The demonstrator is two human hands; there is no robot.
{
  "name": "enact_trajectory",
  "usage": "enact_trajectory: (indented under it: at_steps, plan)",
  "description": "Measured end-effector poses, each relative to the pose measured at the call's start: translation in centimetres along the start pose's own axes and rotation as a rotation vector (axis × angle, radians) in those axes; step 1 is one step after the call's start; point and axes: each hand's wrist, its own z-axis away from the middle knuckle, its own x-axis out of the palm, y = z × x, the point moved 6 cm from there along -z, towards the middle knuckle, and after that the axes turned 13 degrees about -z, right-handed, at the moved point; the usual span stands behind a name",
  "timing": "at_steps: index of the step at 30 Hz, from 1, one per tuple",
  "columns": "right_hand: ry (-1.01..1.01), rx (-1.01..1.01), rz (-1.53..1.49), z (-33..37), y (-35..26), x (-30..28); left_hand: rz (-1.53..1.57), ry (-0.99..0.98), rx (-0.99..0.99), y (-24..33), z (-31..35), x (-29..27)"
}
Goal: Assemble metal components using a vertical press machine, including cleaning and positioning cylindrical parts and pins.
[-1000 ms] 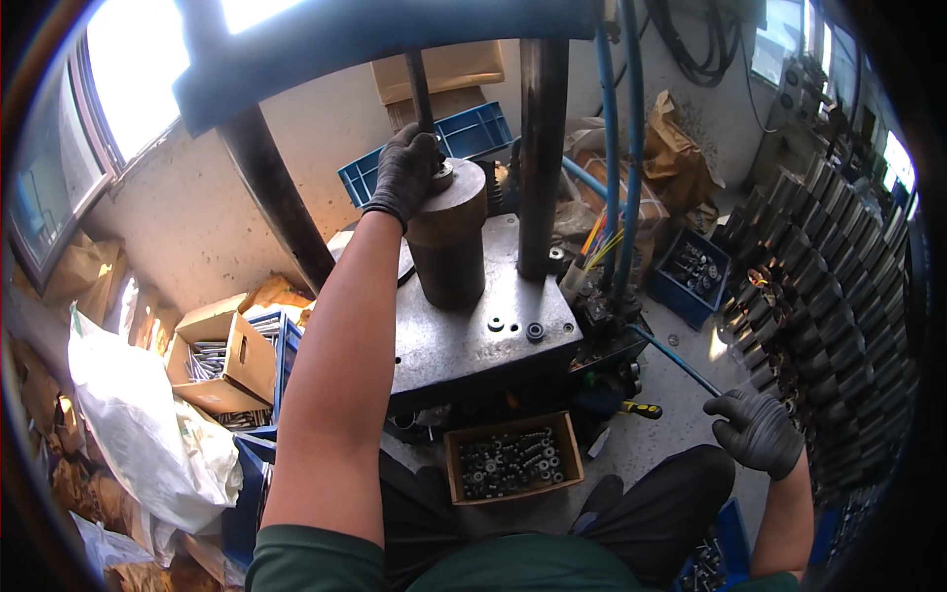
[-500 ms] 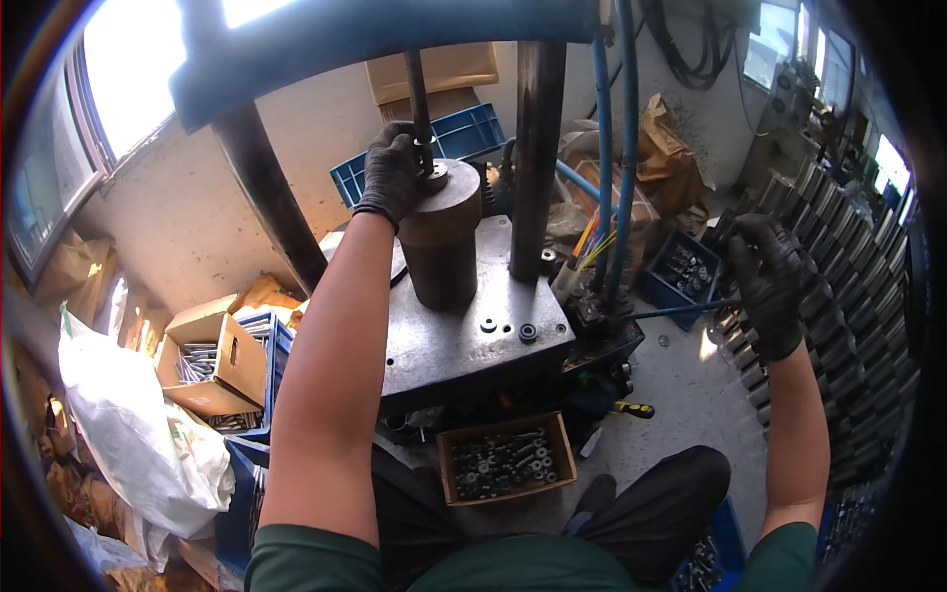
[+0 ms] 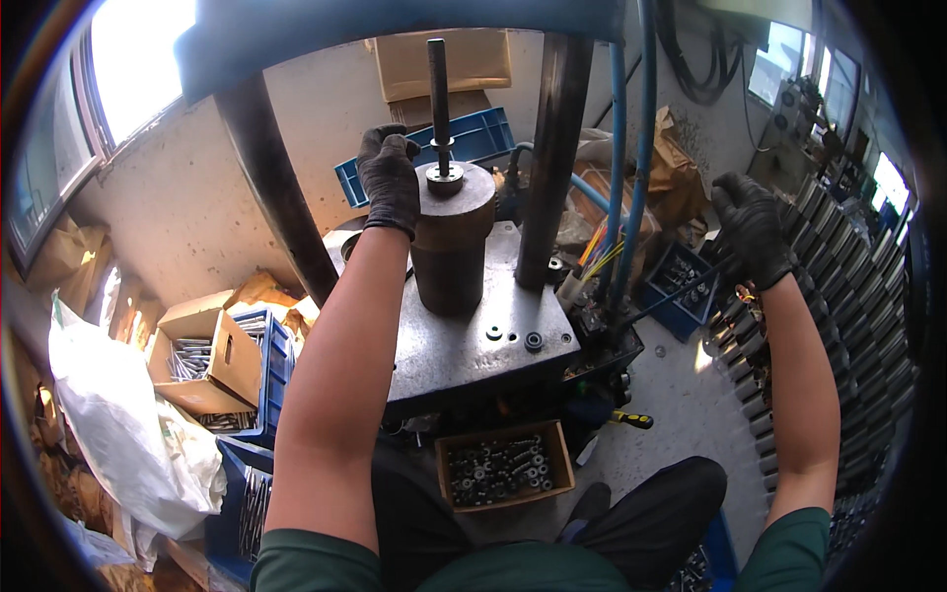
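Note:
My left hand (image 3: 391, 180), in a dark glove, is raised just left of an upright dark rod (image 3: 439, 94). Its fingers are half bent and apart, with a gap to the rod. The rod carries a small collar and stands in a round metal ring (image 3: 445, 181) on top of a thick steel cylinder (image 3: 450, 247). That cylinder rests on the metal plate (image 3: 464, 360) of a press. Out to the right, my gloved right hand (image 3: 755, 227) has loosely extended fingers. A thin lever (image 3: 681, 293) runs up to its palm side; the exact contact is hidden.
A blue beam (image 3: 395, 35) spans overhead, with dark columns (image 3: 555, 158) beside the cylinder. Small rings (image 3: 534, 340) lie on the plate. Below is a cardboard box (image 3: 567, 483) of metal parts; blue crates (image 3: 641, 286) and stacked metal pieces (image 3: 838, 296) stand right.
My left hand has come away from the rod's collar, leftward. The rod's top end now shows below the beam. My right hand is slightly higher, and the lever has swung up from nearly level.

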Motion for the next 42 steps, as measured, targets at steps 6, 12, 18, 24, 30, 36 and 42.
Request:
enact_trajectory:
  at_steps: [6,12,18,24,30,36,42]
  plan:
    - [0.001,-0.032,0.075,0.0,0.6,-0.2,-0.023,-0.138,0.049,0.6,0.2,1.3]
    - [-0.044,-0.125,0.244,3.1,-2.9,-1.4,-0.188,-0.379,-0.086,1.2,1.0,3.1]
    - [-0.324,-0.275,0.515,14.7,-8.6,-2.9,-0.658,-0.460,0.014,3.2,2.4,4.2]
    - [-0.484,-0.222,0.051,19.4,-16.0,4.8,-0.722,-0.462,-0.015,3.3,2.0,3.7]
    - [-0.532,-0.076,-0.154,17.3,-9.0,23.9,-0.795,-0.445,0.042,4.4,2.4,3.9]
    - [-0.563,-0.065,0.025,16.2,-7.1,33.3,-0.839,-0.445,0.011,4.8,2.7,3.6]
    - [-0.413,-0.047,-0.080,15.5,-6.8,32.3,-0.761,-0.473,-0.008,4.0,2.6,3.2]
